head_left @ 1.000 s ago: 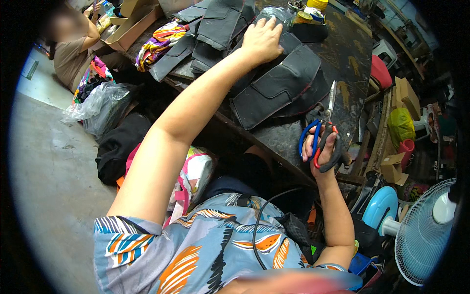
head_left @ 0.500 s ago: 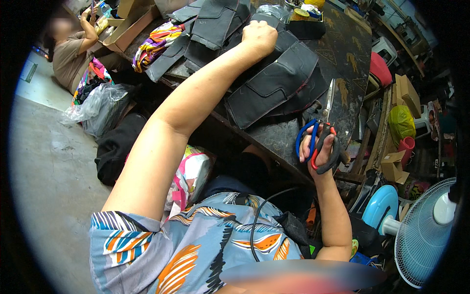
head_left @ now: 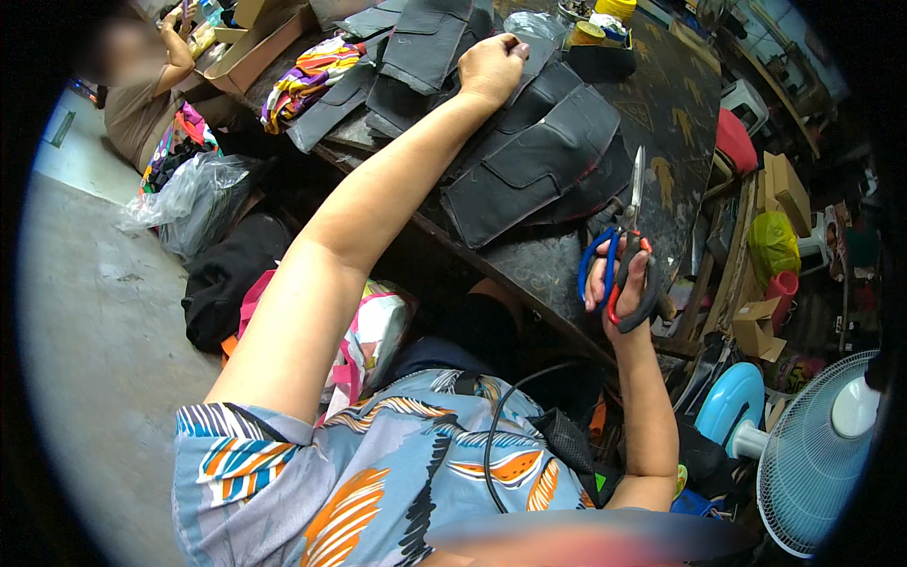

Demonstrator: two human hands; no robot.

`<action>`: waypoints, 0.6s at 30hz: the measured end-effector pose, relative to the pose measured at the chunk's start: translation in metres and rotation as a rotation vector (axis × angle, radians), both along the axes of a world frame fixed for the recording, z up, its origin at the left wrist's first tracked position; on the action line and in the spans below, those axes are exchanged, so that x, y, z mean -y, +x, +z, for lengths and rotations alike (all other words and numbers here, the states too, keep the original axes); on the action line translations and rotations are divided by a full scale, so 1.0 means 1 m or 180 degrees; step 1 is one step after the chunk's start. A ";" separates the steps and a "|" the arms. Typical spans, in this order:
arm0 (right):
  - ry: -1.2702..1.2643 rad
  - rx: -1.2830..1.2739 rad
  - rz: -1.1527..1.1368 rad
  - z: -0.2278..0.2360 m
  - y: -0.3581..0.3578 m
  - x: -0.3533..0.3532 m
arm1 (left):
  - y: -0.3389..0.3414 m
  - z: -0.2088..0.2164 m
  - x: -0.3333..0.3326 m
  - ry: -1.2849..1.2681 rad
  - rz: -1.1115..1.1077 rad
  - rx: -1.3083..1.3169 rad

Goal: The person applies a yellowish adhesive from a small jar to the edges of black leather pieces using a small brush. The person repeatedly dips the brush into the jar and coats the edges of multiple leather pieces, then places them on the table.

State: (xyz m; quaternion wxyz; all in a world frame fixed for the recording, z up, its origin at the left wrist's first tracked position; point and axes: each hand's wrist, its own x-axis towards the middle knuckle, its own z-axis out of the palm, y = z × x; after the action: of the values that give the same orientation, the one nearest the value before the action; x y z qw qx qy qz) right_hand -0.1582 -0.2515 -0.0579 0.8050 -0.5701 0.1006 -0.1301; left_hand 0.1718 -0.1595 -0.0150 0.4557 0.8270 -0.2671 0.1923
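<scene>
Shifted slightly left since a second ago with the left hand (head_left: pixel 493 72), over the far part of the black panels (head_left: pixel 557 142), drawing in once-spread fingers; cannot tell whether pinching anything. Holding scissors (head_left: pixel 636 198) at right in the right hand (head_left: pixel 634 285), handles wrapped by thumb and fingers, blades pointing far. For the panels: overlapping on the dark table (head_left: pixel 652 104), left of the scissors; likely light, bendable yet fairly stiff, perhaps slippery when stacked; best grasped by a near edge.

Grey floor (head_left: pixel 104 302) at left; dark, worn table (head_left: pixel 652 104); cluttered wooden rack (head_left: pixel 736 255) at right
</scene>
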 end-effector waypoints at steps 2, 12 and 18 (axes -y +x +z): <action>-0.0587 -0.0153 -0.0024 0.022 0.004 0.009 | 0.004 0.001 -0.007 -0.0734 -0.0426 -0.0633; -0.2265 -0.0442 -0.0494 0.081 0.069 0.063 | 0.000 0.030 -0.022 -0.0999 -0.0602 0.0151; -0.5026 -0.0880 -0.0661 0.096 0.071 0.050 | -0.011 0.040 -0.033 -0.0307 -0.0632 0.0702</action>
State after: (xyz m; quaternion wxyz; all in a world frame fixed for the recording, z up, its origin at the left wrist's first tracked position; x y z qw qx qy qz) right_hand -0.0869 -0.3017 0.0378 0.1289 -0.9691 0.1301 -0.1652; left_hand 0.1613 -0.1269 0.0249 0.4795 0.7476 -0.3865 0.2486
